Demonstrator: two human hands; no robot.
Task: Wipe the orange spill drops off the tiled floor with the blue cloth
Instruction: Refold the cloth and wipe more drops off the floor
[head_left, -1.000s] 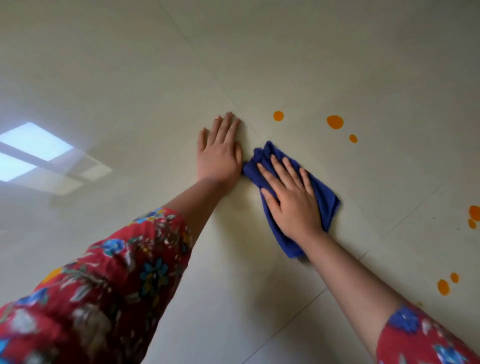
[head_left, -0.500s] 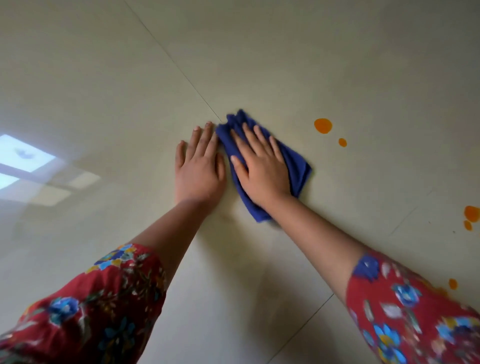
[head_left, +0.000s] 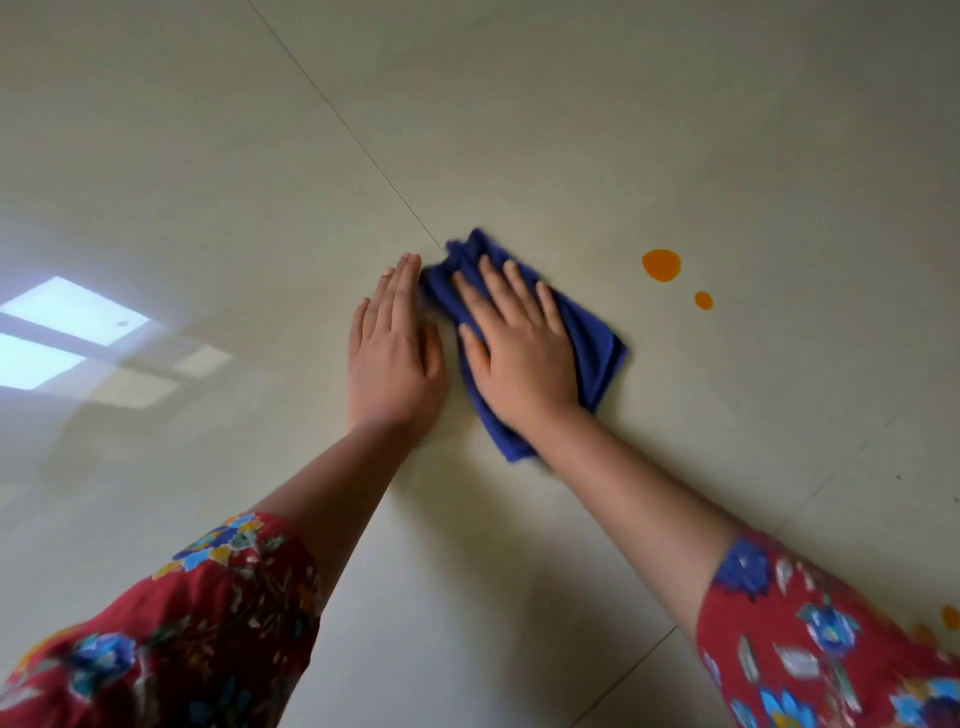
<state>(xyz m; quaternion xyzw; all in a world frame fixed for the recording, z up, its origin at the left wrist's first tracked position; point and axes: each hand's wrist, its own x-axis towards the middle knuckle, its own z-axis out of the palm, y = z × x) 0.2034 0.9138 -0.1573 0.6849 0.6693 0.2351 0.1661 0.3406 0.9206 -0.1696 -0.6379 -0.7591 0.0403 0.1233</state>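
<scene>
Change: the third orange drop, seen a second ago, is gone; the blue cloth (head_left: 587, 332) lies there on the tiled floor (head_left: 623, 130).
Right hand (head_left: 519, 353) grip: spread flat, pressing the cloth.
Left hand (head_left: 395, 353) grip: flat, fingers together, beside the cloth.
Remaining: large drop (head_left: 661, 265) and small drop (head_left: 703, 300), to the right; probably next.

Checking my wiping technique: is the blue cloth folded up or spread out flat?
Folded: the blue cloth shows doubled layers at its edges beside the right hand pressing it.
</scene>
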